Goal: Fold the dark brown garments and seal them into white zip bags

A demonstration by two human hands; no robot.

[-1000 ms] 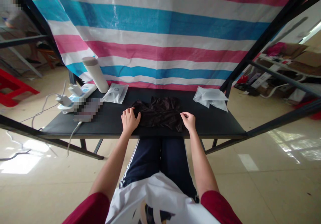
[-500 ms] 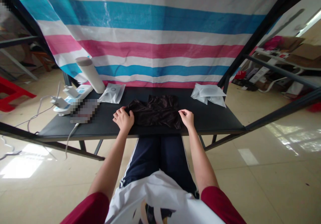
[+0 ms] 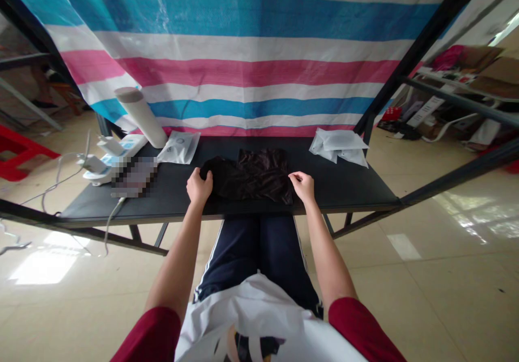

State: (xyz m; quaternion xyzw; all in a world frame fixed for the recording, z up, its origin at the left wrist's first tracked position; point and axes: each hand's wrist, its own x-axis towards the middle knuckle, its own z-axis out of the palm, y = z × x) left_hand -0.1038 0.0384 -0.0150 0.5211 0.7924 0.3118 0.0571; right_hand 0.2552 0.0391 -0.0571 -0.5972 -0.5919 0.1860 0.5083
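Observation:
A dark brown, slightly shiny garment (image 3: 259,178) lies folded and wrinkled on the black tabletop (image 3: 344,189); its exact kind does not show. My left hand (image 3: 199,186) is closed on the garment's left end, the thumb on the near side and the fingers curled round the cloth. At the opposite end my right hand (image 3: 302,184) pinches the right edge between thumb and fingertips. Between my hands the cloth rests on the table.
On the left are a pale bottle (image 3: 141,116), a power strip (image 3: 117,156) with plugs, a blurred-out phone-like device (image 3: 135,177) on a cable and a plastic packet (image 3: 179,147). More packets (image 3: 340,144) lie at the back right. A striped sheet (image 3: 243,70) hangs behind, between black frame posts.
My left hand has gone from lying spread on the garment's left end to gripping it, and that end is bunched up a little. My right hand keeps its pinch. The view has tilted slightly.

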